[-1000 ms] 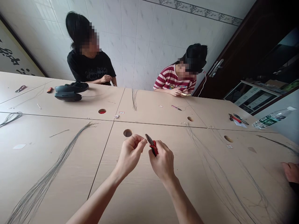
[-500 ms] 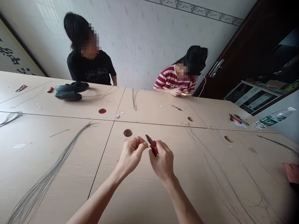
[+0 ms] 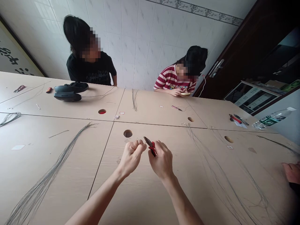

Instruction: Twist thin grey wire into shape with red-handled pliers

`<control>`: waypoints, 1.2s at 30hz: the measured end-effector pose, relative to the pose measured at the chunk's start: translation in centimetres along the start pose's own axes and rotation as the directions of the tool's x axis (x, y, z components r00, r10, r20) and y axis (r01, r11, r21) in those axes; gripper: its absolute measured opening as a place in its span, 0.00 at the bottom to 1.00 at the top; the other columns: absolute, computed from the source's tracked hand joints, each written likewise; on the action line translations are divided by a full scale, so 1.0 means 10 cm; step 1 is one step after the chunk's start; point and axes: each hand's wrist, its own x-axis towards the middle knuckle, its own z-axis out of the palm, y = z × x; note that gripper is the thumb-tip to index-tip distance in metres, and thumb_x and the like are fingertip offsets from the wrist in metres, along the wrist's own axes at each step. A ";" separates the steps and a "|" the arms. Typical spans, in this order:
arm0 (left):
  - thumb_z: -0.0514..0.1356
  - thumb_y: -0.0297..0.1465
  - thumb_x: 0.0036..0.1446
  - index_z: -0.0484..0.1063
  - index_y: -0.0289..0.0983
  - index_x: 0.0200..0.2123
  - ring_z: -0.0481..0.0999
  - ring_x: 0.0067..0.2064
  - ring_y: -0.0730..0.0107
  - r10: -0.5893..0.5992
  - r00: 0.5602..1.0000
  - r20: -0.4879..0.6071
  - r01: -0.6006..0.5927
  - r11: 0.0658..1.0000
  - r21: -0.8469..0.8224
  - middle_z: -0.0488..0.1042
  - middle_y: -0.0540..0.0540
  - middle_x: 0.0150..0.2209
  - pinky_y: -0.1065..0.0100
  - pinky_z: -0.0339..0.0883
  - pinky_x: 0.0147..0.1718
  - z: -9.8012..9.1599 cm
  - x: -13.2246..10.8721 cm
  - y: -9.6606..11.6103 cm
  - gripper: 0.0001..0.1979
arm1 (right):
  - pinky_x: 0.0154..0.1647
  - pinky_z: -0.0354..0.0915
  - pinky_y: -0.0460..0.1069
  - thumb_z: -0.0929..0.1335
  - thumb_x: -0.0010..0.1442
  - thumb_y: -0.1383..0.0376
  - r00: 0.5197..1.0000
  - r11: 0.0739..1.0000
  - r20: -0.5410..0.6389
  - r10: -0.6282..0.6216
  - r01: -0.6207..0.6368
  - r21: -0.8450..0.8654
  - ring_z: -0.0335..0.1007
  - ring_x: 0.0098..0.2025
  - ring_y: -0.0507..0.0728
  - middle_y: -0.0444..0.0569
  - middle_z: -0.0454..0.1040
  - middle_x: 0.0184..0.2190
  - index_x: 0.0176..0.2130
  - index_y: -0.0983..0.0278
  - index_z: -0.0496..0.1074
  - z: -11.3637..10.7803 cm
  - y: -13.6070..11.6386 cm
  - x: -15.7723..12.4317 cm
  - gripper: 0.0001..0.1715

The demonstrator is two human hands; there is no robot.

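Observation:
My right hand (image 3: 161,161) is closed round a pair of red-handled pliers (image 3: 150,146), whose dark jaws point up and left toward my left hand (image 3: 131,156). The left hand is curled in a pinch right at the jaw tips; whatever it grips is too small to make out. Both hands hover over the light wooden table (image 3: 145,193), just in front of a round cable hole (image 3: 127,133).
Long bundles of thin grey wire lie at the left (image 3: 47,178) and right (image 3: 225,181). Two people sit across the table. A black headset (image 3: 69,92), more red pliers (image 3: 235,118), a water bottle (image 3: 273,118) and another person's hand (image 3: 292,172) are around.
My left fingers have closed from a loose pinch into a tighter curl at the pliers' tips. Both hands have shifted slightly down and left. The person in black has lowered an arm.

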 end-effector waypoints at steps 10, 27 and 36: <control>0.52 0.30 0.54 0.43 0.40 0.20 0.43 0.22 0.77 -0.007 0.999 -0.047 0.006 1.000 -0.028 0.43 0.56 0.20 0.68 0.41 0.23 0.03 0.01 -0.08 0.18 | 0.24 0.51 0.46 0.61 0.52 0.73 1.000 1.000 0.018 0.004 -0.004 -0.007 0.59 0.24 0.53 0.42 0.64 0.21 0.27 0.61 0.59 0.03 0.05 0.01 0.08; 0.56 0.37 0.57 0.41 0.40 0.20 0.41 0.24 0.76 0.028 0.999 0.021 -0.029 0.999 0.041 0.40 0.56 0.20 0.67 0.39 0.23 -0.05 -0.01 -0.10 0.25 | 0.25 0.52 0.46 0.61 0.55 0.73 0.999 0.999 0.029 -0.038 0.038 -0.028 0.60 0.25 0.54 0.43 0.65 0.21 0.26 0.60 0.58 0.04 0.04 0.00 0.10; 0.55 0.33 0.57 0.42 0.39 0.19 0.43 0.22 0.77 0.039 0.999 -0.012 -0.039 0.999 -0.018 0.43 0.56 0.19 0.67 0.41 0.22 -0.04 -0.06 -0.10 0.23 | 0.24 0.52 0.46 0.62 0.54 0.73 0.997 0.997 0.048 -0.056 0.058 -0.042 0.58 0.25 0.53 0.42 0.63 0.21 0.25 0.60 0.56 0.04 0.06 -0.01 0.11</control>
